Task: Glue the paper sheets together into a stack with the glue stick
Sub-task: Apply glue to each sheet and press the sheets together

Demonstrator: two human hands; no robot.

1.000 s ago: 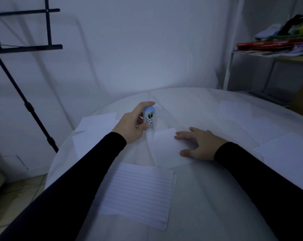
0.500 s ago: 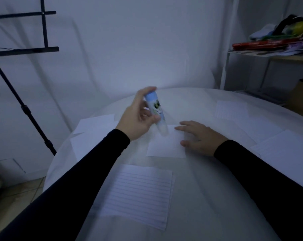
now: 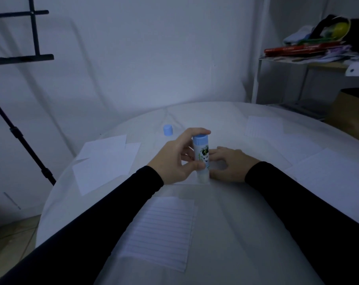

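My left hand (image 3: 175, 160) grips the glue stick (image 3: 201, 158), a white tube with a blue end, held nearly upright with its lower tip down on a small white paper sheet (image 3: 192, 179) at the table's middle. My right hand (image 3: 230, 163) lies flat on that sheet, just right of the stick, holding it down. The blue cap (image 3: 167, 130) stands apart on the table behind my left hand. A lined paper stack (image 3: 163, 231) lies nearer to me.
Blank sheets (image 3: 104, 161) overlap at the left of the round white table (image 3: 225, 254). More lined sheets lie at the far right (image 3: 264, 126) and near right (image 3: 335, 173). A black stand (image 3: 24, 140) rises on the left; a cluttered shelf (image 3: 310, 56) is at the right.
My left hand lifted the glue stick, tilted it, then brought it down upright onto the small sheet. The cap now shows behind it. My right hand stayed on the sheet.
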